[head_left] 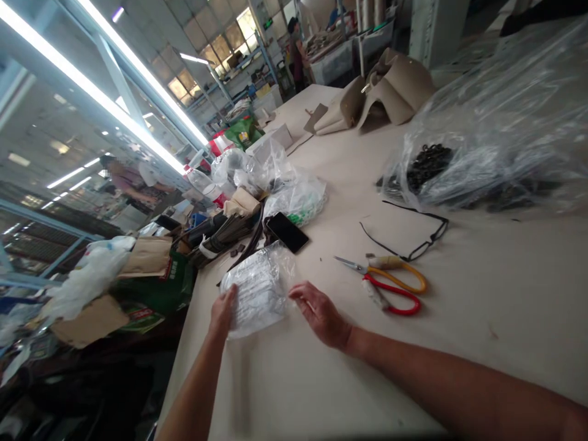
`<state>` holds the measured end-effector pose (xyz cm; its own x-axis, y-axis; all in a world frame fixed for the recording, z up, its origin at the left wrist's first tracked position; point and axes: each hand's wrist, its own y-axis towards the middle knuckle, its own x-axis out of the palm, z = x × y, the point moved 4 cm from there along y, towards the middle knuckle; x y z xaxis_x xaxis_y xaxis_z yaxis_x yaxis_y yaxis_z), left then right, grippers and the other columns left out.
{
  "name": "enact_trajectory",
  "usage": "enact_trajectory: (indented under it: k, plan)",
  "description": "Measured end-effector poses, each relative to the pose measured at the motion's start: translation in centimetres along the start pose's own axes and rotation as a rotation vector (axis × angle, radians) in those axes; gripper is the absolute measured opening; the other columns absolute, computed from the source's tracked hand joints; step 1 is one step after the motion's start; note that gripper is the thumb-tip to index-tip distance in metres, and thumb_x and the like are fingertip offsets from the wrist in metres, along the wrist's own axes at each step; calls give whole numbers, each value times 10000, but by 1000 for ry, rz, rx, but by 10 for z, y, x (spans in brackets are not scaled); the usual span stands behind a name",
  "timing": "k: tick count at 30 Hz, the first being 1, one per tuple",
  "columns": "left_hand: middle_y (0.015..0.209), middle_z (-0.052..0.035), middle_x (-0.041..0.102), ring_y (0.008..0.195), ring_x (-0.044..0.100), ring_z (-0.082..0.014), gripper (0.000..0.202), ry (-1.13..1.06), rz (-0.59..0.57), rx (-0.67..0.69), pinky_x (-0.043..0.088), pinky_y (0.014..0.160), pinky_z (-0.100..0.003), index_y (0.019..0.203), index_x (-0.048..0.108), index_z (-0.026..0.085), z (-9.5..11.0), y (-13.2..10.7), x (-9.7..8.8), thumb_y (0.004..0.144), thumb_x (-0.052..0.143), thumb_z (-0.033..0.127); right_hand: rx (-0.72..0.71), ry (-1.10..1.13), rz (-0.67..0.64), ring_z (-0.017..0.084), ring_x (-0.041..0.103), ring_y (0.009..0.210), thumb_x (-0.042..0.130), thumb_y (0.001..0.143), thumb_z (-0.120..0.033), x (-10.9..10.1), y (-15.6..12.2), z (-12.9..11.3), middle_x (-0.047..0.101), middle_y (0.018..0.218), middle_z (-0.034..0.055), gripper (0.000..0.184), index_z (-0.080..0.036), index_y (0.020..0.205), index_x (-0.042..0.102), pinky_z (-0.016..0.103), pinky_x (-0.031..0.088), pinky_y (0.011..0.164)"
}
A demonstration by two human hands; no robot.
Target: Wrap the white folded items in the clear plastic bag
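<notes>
A clear plastic bag with flat whitish contents is held just above the table. My left hand grips its left side, thumb on top and the other fingers hidden underneath. At the bag's loose right edge is my right hand, its fingers bent together and the tips on the thin film. Just beyond the bag lies a black phone. Scissors with one yellow and one red handle rest to the right of my right hand, blades pointing left.
Black-framed glasses lie beyond the scissors. A large clear bag with dark chain-like pieces sits at the right. Beige leather-like pieces stand farther back. Plastic bags and clutter line the table's left edge. Two people are in the background.
</notes>
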<state>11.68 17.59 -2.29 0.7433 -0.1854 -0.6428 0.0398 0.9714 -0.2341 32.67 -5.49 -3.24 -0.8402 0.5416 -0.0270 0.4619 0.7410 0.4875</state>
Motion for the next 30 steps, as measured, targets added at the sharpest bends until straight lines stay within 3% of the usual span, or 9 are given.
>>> enact_trajectory:
  k: [2, 4, 7, 11, 14, 17, 21, 24, 30]
  plan:
    - [1082, -224, 699, 1092, 625, -367, 584, 57, 69, 14, 469, 951, -435, 1028, 706, 49, -6, 6, 0, 870, 519, 580, 61, 26, 73, 169, 629, 1030, 432, 965, -226, -2, 9, 13, 658, 1091, 81, 219, -198, 1104, 600, 328, 505, 929]
    - [1083, -253, 696, 1118, 606, -392, 603, 96, 98, 38, 443, 970, -444, 993, 721, 39, -11, 12, -1, 885, 481, 581, 161, 26, 45, 181, 650, 986, 438, 948, -230, 6, 20, 27, 687, 1041, 74, 234, -194, 1078, 629, 342, 517, 906]
    - [1096, -235, 706, 1140, 599, -374, 548, 93, 108, 77, 434, 970, -410, 999, 739, 63, -15, 20, -2, 895, 467, 527, 274, -13, -170, 197, 667, 845, 502, 893, -240, 28, 41, 42, 715, 877, 47, 181, -203, 873, 678, 345, 528, 820]
    - [1046, -181, 734, 1103, 621, -319, 492, -8, 104, 110, 453, 919, -351, 1008, 753, 82, -23, 23, -2, 873, 493, 477, 368, -113, -434, 183, 603, 598, 605, 787, -236, 43, 61, 46, 626, 605, 0, 148, -213, 641, 614, 317, 499, 640]
    - [859, -127, 741, 932, 652, -287, 521, -129, 94, 143, 483, 785, -324, 892, 770, 87, -29, 21, 0, 805, 542, 548, 302, -171, -557, 196, 625, 685, 678, 704, -258, 42, 60, 43, 665, 728, 14, 78, -198, 743, 647, 305, 499, 669]
    - [675, -64, 672, 737, 607, -225, 598, -249, 109, 204, 459, 666, -296, 766, 754, 97, -31, 23, 6, 743, 543, 656, 276, -319, -547, 240, 666, 855, 728, 638, -299, 38, 55, 53, 707, 1015, 67, 489, -183, 1109, 662, 330, 523, 777]
    - [556, -24, 559, 623, 510, -173, 625, -347, 151, 246, 401, 605, -285, 646, 704, 110, -33, 26, 7, 683, 556, 716, 199, -508, -570, 288, 643, 1089, 671, 686, -319, 48, 49, 56, 655, 1247, 121, 516, -186, 1184, 638, 363, 503, 922]
    - [570, -26, 564, 634, 500, -170, 603, -398, 149, 271, 396, 612, -285, 645, 705, 113, -33, 23, 6, 672, 573, 701, 160, -598, -616, 285, 631, 1131, 625, 734, -301, 58, 46, 42, 657, 1255, 138, 459, -178, 1175, 645, 361, 482, 963]
    - [613, -42, 615, 660, 528, -185, 559, -448, 121, 293, 413, 642, -291, 685, 731, 100, -34, 19, 5, 679, 589, 641, 235, -812, -787, 305, 684, 989, 623, 786, -320, 75, 45, 10, 731, 1053, 146, 381, -168, 1131, 675, 369, 499, 854]
